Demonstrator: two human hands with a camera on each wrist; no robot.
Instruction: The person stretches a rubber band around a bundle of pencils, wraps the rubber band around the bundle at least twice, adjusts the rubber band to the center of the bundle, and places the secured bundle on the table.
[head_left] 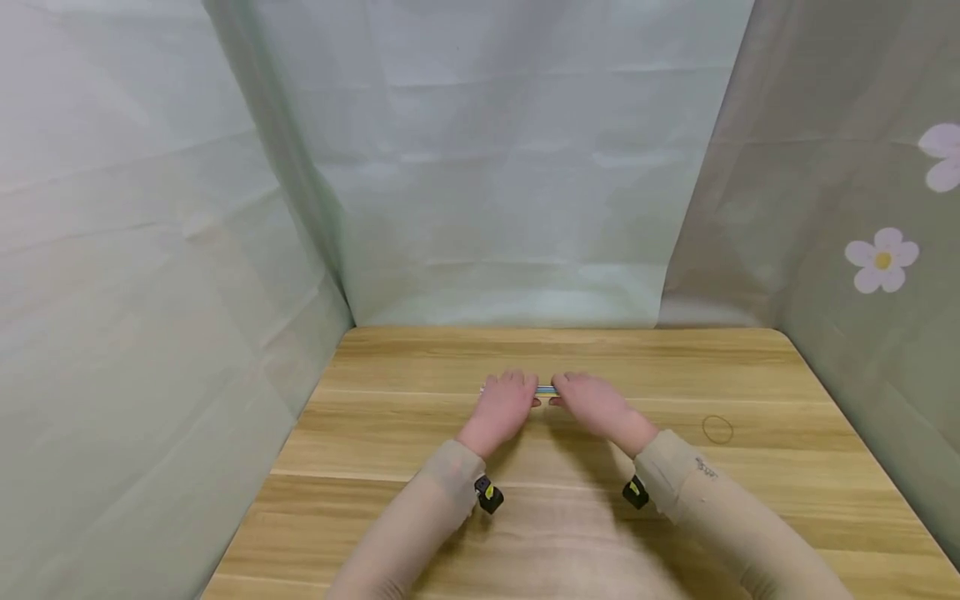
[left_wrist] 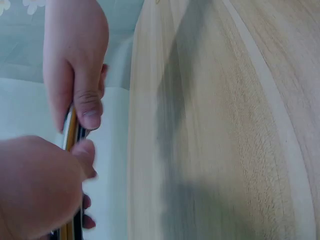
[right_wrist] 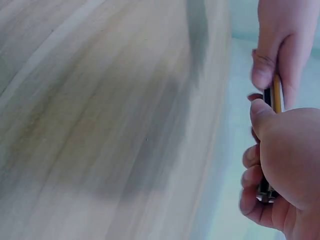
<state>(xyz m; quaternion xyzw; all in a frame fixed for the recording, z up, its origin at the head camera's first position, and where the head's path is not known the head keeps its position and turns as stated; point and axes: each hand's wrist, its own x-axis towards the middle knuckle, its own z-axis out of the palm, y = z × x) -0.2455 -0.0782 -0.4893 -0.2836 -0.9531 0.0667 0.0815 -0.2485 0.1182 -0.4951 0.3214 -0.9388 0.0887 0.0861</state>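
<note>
Both hands hold a small bundle of slender, pencil-like sticks (head_left: 546, 391) just over the far half of the table. My left hand (head_left: 506, 408) grips one end and my right hand (head_left: 600, 404) the other, with a short stretch showing between them. Blue, yellow and white show there in the head view. Up close, yellow-orange and black sticks (left_wrist: 71, 131) lie side by side, pinched between thumbs and fingers. Dark ends (right_wrist: 266, 194) poke out past the curled right fingers in the right wrist view. The palms hide most of the bundle.
A thin rubber band (head_left: 717, 417) lies on the wooden table (head_left: 420, 525), right of the right forearm. Pale cloth (head_left: 495, 208) hangs behind and on both sides of the table. Each wrist carries a small black camera (head_left: 489, 495).
</note>
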